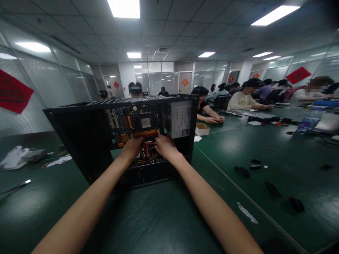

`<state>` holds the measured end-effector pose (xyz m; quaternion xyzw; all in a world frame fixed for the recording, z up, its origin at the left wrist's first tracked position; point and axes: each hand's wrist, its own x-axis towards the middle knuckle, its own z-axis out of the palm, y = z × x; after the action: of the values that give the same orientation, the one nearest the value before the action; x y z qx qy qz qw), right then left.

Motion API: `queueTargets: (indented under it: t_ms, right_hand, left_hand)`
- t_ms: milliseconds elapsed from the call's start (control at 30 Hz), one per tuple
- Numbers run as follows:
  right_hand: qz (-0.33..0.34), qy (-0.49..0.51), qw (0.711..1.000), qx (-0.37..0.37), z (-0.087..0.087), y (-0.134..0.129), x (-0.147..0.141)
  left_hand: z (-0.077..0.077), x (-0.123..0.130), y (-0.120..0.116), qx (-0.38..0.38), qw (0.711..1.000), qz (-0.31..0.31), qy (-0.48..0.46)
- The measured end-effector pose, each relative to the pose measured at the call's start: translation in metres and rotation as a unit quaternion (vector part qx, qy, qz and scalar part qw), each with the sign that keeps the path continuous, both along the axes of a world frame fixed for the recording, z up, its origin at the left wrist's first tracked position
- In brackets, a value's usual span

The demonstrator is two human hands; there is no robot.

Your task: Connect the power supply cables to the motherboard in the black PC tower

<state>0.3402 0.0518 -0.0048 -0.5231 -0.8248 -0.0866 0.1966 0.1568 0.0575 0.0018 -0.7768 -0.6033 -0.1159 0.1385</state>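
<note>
An open black computer case (pixel 79 141) stands on the green table, its inside facing me. In it sit a motherboard (pixel 145 122) and a grey power supply (pixel 181 120). Both hands reach inside to the orange and red memory slots (pixel 145 133) low on the board. My left hand (pixel 133 146) is closed at their left end, fingertips mostly hidden. At the right end, by a pale slot latch (pixel 158 133), my right hand (pixel 166 146) is closed too. What either hand grips is hidden. Bundled red, yellow and black cables (pixel 148 152) hang between the hands.
Small black parts (pixel 242 171) and a white scrap (pixel 247 212) lie to the right. A small open box (pixel 202 129) stands behind the case. White plastic bags (pixel 15 157) and a cable (pixel 18 186) are at left. Other people sit along the far tables.
</note>
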Motion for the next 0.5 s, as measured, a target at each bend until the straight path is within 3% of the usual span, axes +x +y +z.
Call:
queueTargets:
  t_ms: [333,500]
  right_hand:
    - [0.012,0.030,0.999,0.000,0.0014,-0.0039,0.0017]
    - [0.001,0.053,0.999,-0.003,0.0039,-0.0027,0.0030]
  left_hand:
    - [0.0020,0.0012,-0.0023,-0.016,0.999,0.032,-0.024]
    - [0.0003,-0.0057,-0.0045,-0.034,0.994,0.028,-0.100]
